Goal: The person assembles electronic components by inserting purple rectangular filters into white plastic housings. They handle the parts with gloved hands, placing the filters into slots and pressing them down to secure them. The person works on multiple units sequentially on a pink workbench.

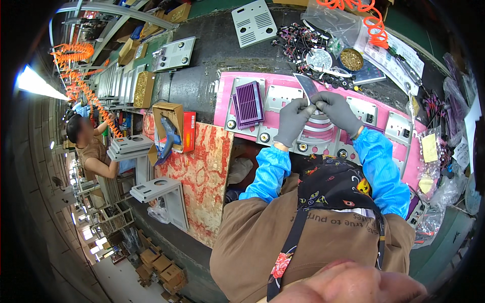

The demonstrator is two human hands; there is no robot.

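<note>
Both of my hands wear grey gloves and meet above a pink work surface (283, 121). My left hand (294, 120) is closed in a pinch, its thumb and finger against those of my right hand (339, 112), which is pinched too. Whatever sits between the fingertips is too small to make out. A pale, narrow strip (304, 85) rises just behind the fingers; whether they hold it I cannot tell. Under my hands lie curved, silvery ring-shaped parts (319, 132). Left of my left hand are stacked purple slatted grilles (248, 105) on a metal panel.
Metal panels with round fittings (399, 126) lie along the pink surface. Behind are tangled wires (298, 43), a bowl of small brass-coloured parts (351, 59) and an orange coiled hose (374, 25). A blue power tool (169, 136) rests by an open carton at left. A co-worker (93, 146) stands farther left.
</note>
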